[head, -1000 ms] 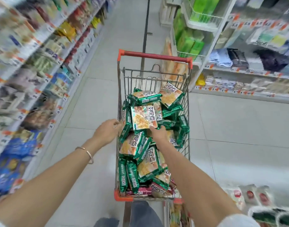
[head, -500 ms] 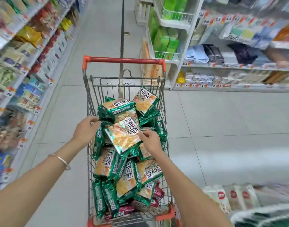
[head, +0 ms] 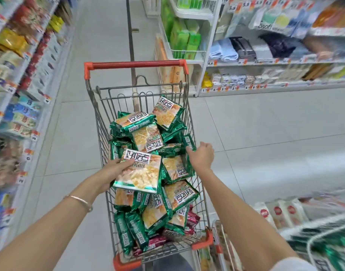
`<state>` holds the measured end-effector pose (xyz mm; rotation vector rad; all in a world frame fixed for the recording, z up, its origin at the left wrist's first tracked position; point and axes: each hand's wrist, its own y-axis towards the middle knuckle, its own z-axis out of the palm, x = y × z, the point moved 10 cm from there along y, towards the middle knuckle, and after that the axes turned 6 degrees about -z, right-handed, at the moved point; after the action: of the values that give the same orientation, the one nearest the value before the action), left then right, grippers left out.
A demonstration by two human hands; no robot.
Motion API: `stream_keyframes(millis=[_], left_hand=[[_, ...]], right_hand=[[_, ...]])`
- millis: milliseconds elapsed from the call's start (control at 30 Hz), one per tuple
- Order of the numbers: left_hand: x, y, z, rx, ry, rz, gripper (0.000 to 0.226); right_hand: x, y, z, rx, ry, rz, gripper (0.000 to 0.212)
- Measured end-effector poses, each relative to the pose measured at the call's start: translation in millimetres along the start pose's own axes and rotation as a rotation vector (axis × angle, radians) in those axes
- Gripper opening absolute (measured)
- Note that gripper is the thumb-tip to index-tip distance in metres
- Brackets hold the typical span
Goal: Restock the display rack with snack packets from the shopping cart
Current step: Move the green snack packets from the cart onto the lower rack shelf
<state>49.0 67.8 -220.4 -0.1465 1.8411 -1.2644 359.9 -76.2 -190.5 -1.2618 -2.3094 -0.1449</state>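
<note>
A: Where is the snack packet [head: 140,172] right now?

B: In the left hand [head: 111,174], held just above the pile in the shopping cart [head: 101,122], toward the cart's left side. The fingers [head: 126,163] are pinching its left edge, thumb on the printed face, the rest hidden underneath.

A: Which way does it lie?

B: Nearly flat, printed face up. Its long axis runs roughly from the person toward the far end of the cart, tilted a little to the right. The white name band is at the far end and reads upright from here; the pale sealed edge is at the near end.

A: And the right hand [head: 202,156]?

B: It is at the cart's right rim, with nothing in it. The fingers [head: 190,150] are loosely curled, one stretched toward a green packet edge [head: 189,141] at the wire wall; I cannot tell whether it touches.

A: The rest of the load?

B: Many green packets [head: 177,196] of the same kind are heaped in the basket, pointing every way, some face up, some on edge. A few dark red packets [head: 191,219] lie at the near end. The cart's red handle [head: 135,64] is at the far end.

A: Anything else?

B: A thin bangle [head: 79,201] on the left wrist, and blurred stocked shelves [head: 265,61] on both sides of the aisle.
</note>
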Motion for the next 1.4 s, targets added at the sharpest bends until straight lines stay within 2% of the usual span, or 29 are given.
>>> stream_keyframes(millis=[100,233,367,433,567,600,667,700,833,1033,1067,1100,1167,1200,1267,1300,1367,1400], left_hand=[[9.2,1.9,-9.7,-0.013,-0.032,-0.012,0.108],[36.8,41.8,-25.7,-0.023,-0.047,-0.028,0.114],[54.9,77.6,-40.3,-0.008,-0.128,-0.037,0.115],[50.8,63.8,-39.8,-0.002,-0.144,-0.03,0.118],[20.0,3.1,-29.0,-0.048,-0.152,-0.021,0.12],[16.0,0.8,-27.9,-0.045,-0.156,-0.016,0.115],[5.9,-12.5,-20.2,-0.032,-0.17,0.006,0.09],[6.9,-11.1,-22.1,-0.041,-0.168,0.001,0.086],[12.5,6.0,-19.6,-0.04,-0.164,-0.015,0.117],[6.7,-7.0,-4.4,0.003,-0.195,-0.036,0.135],[0.1,-20.2,5.8,0.028,-0.178,-0.041,0.132],[-4.8,-28.3,14.5,0.06,-0.167,-0.035,0.119],[-15.0,-36.5,31.0,0.146,-0.176,0.023,0.079],[-17.2,-41.6,37.2,0.166,-0.161,0.029,0.068],[-19.0,-50.5,47.8,0.216,-0.138,0.039,0.074],[-19.1,-49.9,48.4,0.225,-0.124,0.055,0.084],[-20.1,-50.3,48.8,0.217,-0.08,0.089,0.113],[-19.9,-49.6,50.6,0.227,-0.058,0.092,0.124]], right_hand=[[-11.5,10.5,12.9,0.058,-0.219,0.025,0.054],[-1.6,5.1,14.5,-0.045,-0.291,-0.058,0.04],[-5.9,-17.3,17.6,-0.036,0.013,-0.027,0.018],[-1.5,-35.9,9.0,-0.084,0.143,-0.068,0.017],[18.2,-84.5,-28.7,-0.234,0.345,-0.334,0.025],[23.1,-95.8,-37.1,-0.272,0.35,-0.429,0.025],[31.5,-114.0,-48.0,-0.337,0.312,-0.611,0.025],[35.1,-120.3,-50.6,-0.357,0.297,-0.683,0.026],[52.9,-135.6,-50.8,-0.359,0.294,-0.83,0.027],[73.0,-159.2,-54.1,-0.37,0.341,-0.954,0.018],[79.0,-166.0,-54.4,-0.367,0.321,-1.0,0.018],[84.7,-172.4,-54.3,-0.353,0.3,-1.047,0.017],[92.6,-186.2,-55.4,-0.314,0.269,-1.131,0.016],[93.1,-192.6,-55.3,-0.29,0.259,-1.156,0.015],[89.2,-196.9,-53.5,-0.189,0.267,-1.092,0.016],[84.4,-194.2,-53.8,-0.114,0.311,-0.969,0.024],[64.6,-184.0,-53.1,0.013,0.481,-0.572,0.05],[52.9,-181.2,-48.7,0.08,0.58,-0.344,0.069]])
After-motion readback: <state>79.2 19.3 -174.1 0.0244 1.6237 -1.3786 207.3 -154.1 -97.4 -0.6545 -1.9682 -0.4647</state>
